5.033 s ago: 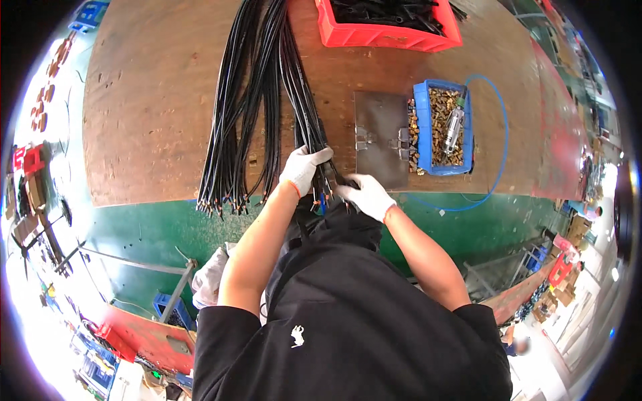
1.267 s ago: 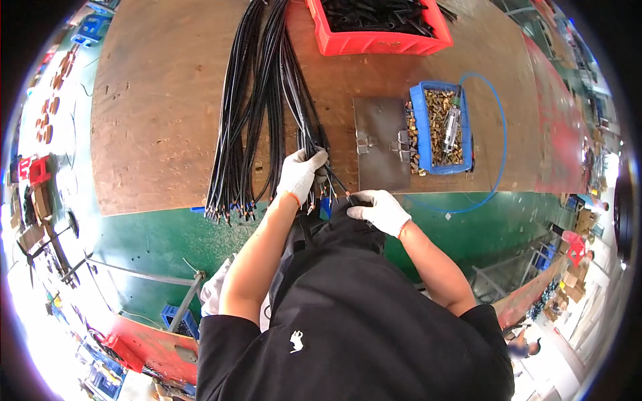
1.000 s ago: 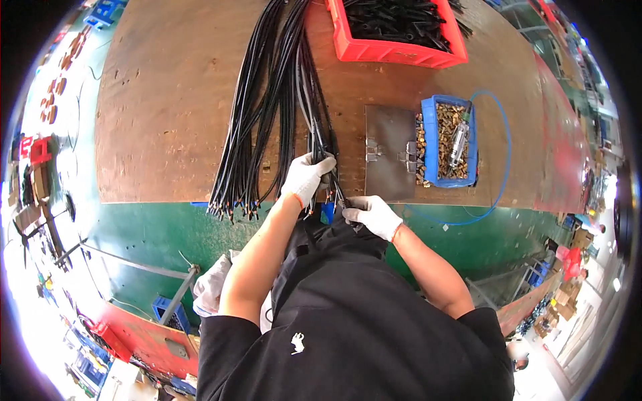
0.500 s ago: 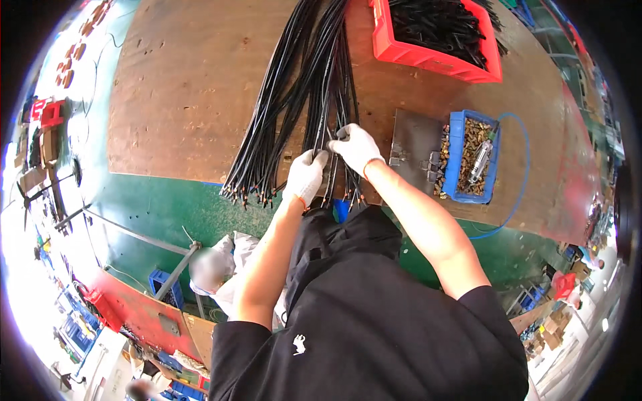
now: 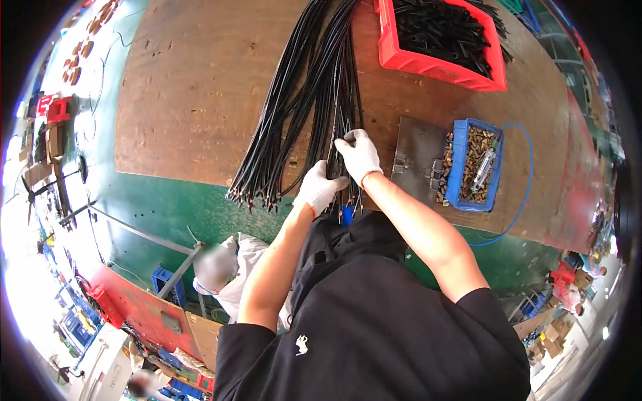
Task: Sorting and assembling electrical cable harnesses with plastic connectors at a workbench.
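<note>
A long bundle of black cables (image 5: pixel 284 113) runs down the table, its cut ends with copper-coloured tips hanging over the near edge. My right hand (image 5: pixel 360 157), in a white glove, has its fingers closed around some cables on the bundle's right side. Lower and to the left is my left hand (image 5: pixel 319 188), gloved too. Its thumb and forefinger are spread apart beside the cable ends, with the thumb reaching across them. Its other fingers are partly hidden.
A red crate (image 5: pixel 441 72) of black tube-like pieces stands at the far right. Nearer, a blue bin (image 5: pixel 457 167) holds small brass-coloured parts and a metal tool with a blue hose (image 5: pixel 530 174). A dark plate (image 5: pixel 416 150) with clips lies beside it. Another person (image 5: pixel 247 267) is at lower left.
My left hand has shifted down and right, and its thumb and forefinger have parted. My right hand stays on the cables, slightly lower. The whole view has shifted slightly.
</note>
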Demonstrator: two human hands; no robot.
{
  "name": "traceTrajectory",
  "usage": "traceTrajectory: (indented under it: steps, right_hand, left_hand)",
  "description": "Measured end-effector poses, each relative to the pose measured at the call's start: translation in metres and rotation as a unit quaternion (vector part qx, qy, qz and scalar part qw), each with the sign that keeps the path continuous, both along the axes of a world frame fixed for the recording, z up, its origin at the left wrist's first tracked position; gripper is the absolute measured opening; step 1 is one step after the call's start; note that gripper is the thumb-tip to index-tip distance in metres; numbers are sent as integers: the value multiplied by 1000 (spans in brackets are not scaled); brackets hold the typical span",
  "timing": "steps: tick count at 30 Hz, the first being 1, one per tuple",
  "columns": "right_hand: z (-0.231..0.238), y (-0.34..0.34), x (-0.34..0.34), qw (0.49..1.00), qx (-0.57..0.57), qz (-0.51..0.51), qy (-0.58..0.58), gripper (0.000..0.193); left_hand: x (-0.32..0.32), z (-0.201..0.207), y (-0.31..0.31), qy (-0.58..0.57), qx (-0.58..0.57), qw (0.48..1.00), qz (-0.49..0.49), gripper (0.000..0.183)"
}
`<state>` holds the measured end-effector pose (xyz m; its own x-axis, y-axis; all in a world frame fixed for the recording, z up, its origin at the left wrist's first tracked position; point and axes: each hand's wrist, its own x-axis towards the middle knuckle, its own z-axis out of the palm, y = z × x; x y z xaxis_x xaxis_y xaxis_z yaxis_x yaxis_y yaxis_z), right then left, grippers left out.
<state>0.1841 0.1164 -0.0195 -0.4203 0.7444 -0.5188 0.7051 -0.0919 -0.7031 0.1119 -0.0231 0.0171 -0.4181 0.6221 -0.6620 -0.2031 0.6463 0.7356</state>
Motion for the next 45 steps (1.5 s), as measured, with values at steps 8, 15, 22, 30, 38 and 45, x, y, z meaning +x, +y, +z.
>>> traceTrajectory:
  steps: [8,15,22,30,38,45]
  right_hand:
    - [4,35,24,997,63,52,1,33]
    - [8,24,108,987,-154,-28,43,22]
    - [10,-2,154,974,-201,-89,59,17]
    - [16,-2,159,981,-164,-61,79,18]
    - [8,-14,186,981,-157,-90,73,18]
    - [14,-22,200,972,-188,-116,79,16]
  left_hand:
    - [4,-25,-12,250,-120,956,-95,41]
    - [2,-52,-25,495,-160,846,-115,38]
    - [8,-55,10,408,-270,865,-109,32]
    - [-3,-36,8,506,-184,834,-119,24]
    - [-53,-66,-6,581,-150,780,-178,36]
    - [-72,-67,53,591,-174,746,-254,81]
